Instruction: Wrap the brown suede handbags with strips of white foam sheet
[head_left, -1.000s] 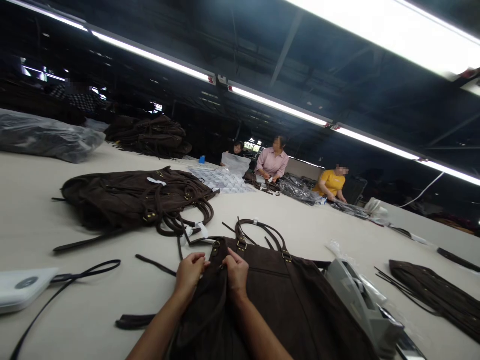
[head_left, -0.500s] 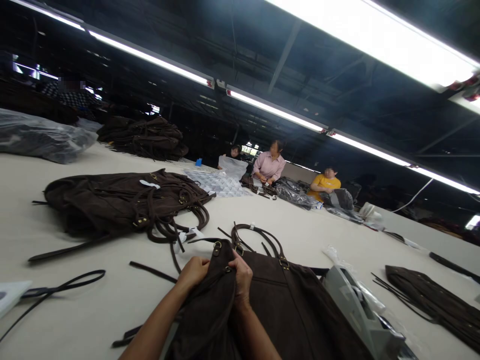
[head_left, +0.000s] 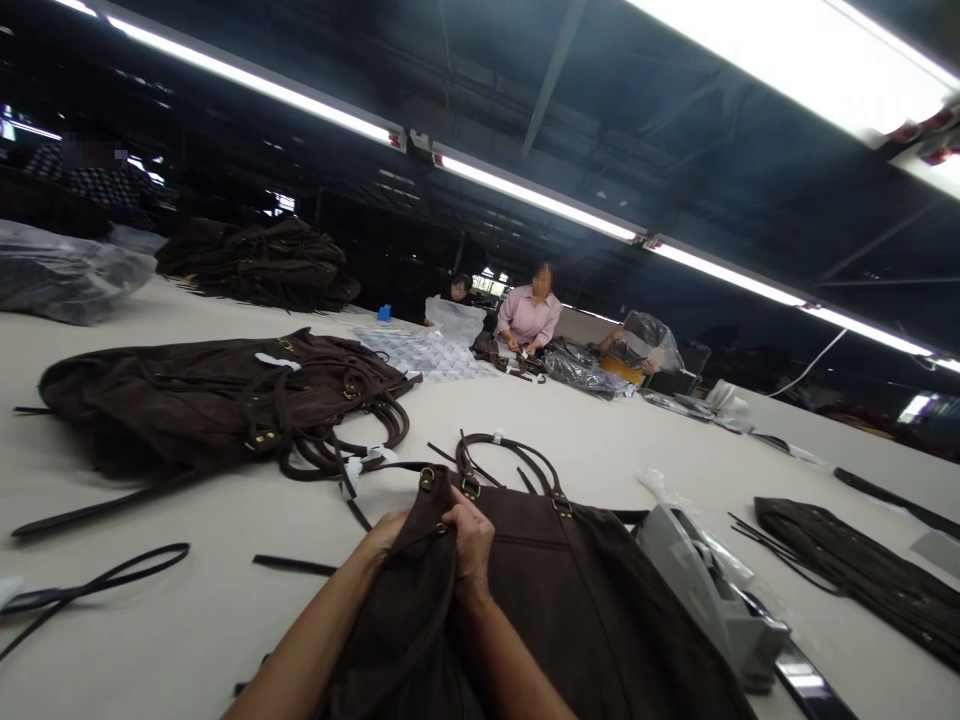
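Observation:
A dark brown handbag [head_left: 555,590] lies on the pale table in front of me, its looped handles [head_left: 517,445] pointing away. My right hand [head_left: 471,540] is closed on the bag's side edge, thumb and fingers pinching the fabric near a small metal fitting. On the other side of that folded edge, my left hand [head_left: 390,530] grips the fabric; its fingertips are partly hidden behind the bag. A brass ring tab [head_left: 427,480] sits at the corner just above both hands.
Several brown bags [head_left: 187,400] lie stacked at left, with a bigger pile [head_left: 262,260] behind. A grey tape dispenser [head_left: 709,590] stands against the bag's right side, beside a phone [head_left: 810,680]. Flat brown pieces [head_left: 862,570] lie far right. Co-workers [head_left: 529,315] handle bags across the table.
Both hands keep their grip on the bag edge, with the left hand tucked further behind it. The view has shifted slightly. A co-worker in yellow has raised a clear plastic bag.

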